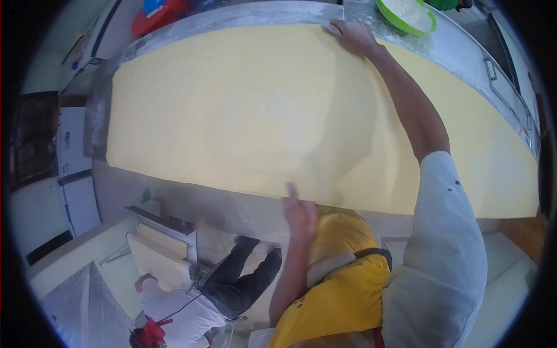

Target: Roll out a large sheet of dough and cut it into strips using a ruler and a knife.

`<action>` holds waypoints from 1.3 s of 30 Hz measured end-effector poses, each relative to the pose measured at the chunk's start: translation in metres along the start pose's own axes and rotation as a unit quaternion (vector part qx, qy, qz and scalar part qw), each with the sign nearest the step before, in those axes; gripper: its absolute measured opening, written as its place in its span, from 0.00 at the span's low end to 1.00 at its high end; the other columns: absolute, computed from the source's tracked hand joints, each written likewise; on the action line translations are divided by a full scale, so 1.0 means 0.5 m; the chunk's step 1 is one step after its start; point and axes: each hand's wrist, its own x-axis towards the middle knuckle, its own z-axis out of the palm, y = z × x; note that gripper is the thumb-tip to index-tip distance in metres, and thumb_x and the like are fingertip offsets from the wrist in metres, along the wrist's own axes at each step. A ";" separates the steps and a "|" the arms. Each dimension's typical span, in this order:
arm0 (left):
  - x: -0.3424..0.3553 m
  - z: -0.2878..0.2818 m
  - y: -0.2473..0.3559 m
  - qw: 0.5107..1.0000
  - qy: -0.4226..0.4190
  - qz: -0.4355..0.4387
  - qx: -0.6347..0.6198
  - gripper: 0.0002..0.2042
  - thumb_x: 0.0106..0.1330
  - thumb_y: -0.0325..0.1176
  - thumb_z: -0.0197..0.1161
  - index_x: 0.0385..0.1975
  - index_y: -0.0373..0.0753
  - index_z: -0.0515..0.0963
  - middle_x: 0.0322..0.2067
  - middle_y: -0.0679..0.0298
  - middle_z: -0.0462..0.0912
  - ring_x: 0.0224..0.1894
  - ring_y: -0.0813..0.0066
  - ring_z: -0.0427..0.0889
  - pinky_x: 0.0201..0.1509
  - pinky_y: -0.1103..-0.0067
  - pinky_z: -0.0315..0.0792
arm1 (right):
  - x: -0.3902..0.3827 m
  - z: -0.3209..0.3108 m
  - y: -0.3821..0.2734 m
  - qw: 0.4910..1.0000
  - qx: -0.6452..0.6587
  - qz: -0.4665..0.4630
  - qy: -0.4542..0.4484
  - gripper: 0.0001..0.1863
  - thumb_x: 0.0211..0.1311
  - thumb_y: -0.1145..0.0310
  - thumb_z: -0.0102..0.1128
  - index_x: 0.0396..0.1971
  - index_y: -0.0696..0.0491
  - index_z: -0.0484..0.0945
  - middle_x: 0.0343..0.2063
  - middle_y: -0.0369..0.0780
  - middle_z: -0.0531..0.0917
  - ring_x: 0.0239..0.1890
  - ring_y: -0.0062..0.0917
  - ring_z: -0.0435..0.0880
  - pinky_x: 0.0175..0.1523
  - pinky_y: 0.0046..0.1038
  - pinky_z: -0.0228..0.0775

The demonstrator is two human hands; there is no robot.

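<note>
A long, pale yellow sheet, seemingly dough (243, 110), covers most of the metal worktop (97, 110). My right hand (351, 36) reaches across to its far edge, fingers spread over that edge; whether they grip it is unclear. At the near edge, my left hand (299, 211) touches the sheet with its index finger stretched out and somewhat blurred. The remaining fingers are partly hidden. Just beyond my right hand sits a green bowl of white powder (406, 13), probably flour.
A co-worker in a white top (174, 307) is at a machine with a pale sheet (156, 261) at the lower left. A red container (148, 17) stands at the back left. White appliances (78, 203) line the left side; cabinet handles (490, 68) show at right.
</note>
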 end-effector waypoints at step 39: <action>-0.458 0.252 -0.683 0.990 -0.066 0.051 -0.111 0.20 0.76 0.43 0.52 0.57 0.33 0.66 0.52 0.57 0.77 0.51 0.66 0.80 0.55 0.71 0.77 | -0.470 -0.309 0.702 0.998 -0.053 -0.003 -0.033 0.24 0.73 0.45 0.41 0.40 0.50 0.79 0.32 0.47 0.85 0.39 0.44 0.84 0.44 0.47 0.73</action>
